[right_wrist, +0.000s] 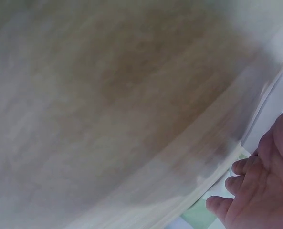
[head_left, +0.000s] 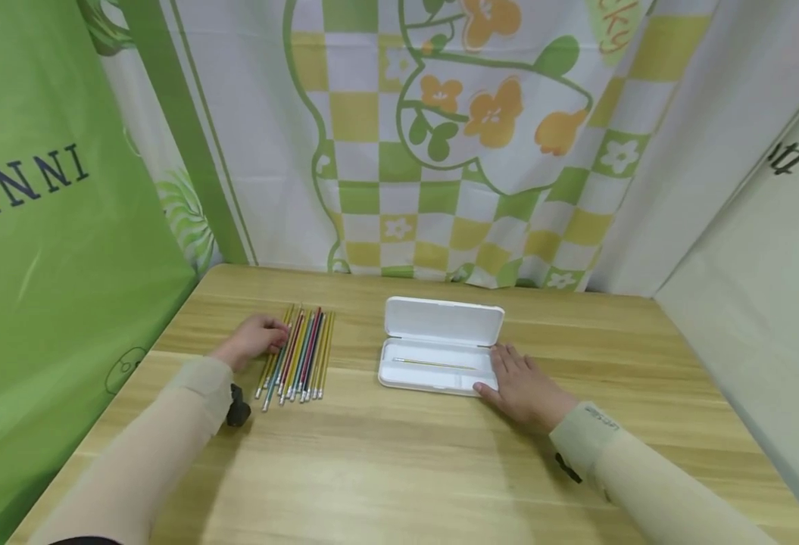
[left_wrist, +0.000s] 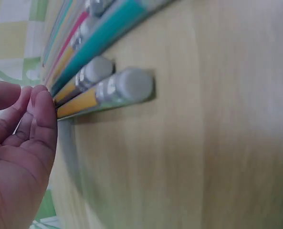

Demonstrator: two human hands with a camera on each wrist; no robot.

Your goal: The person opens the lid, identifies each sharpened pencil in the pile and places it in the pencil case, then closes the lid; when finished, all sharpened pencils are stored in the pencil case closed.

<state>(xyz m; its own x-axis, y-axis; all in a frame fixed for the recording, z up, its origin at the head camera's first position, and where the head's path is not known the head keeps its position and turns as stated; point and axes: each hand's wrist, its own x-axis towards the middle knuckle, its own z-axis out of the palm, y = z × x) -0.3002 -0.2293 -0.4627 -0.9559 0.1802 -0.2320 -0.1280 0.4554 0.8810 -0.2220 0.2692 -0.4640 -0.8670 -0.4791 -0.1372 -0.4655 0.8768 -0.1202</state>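
Observation:
A row of several coloured pencils [head_left: 300,354] lies on the wooden table [head_left: 399,462], eraser ends [left_wrist: 124,86] toward me. My left hand [head_left: 254,339] rests on the row's left side. Its fingertips [left_wrist: 40,106] and thumb meet on the leftmost yellow pencil [left_wrist: 77,102]. To the right an open white pencil case [head_left: 442,322] holds one pencil [head_left: 433,364] in its tray. My right hand [head_left: 520,384] lies flat against the case's right end, fingers straight, thumb at the front corner. In the right wrist view that hand [right_wrist: 258,198] shows beside a blurred white edge.
A green banner [head_left: 51,250] hangs close on the left. A patterned curtain [head_left: 440,144] hangs behind the table and a pale panel [head_left: 767,303] stands on the right. Bare wood spreads across the table's front between my forearms.

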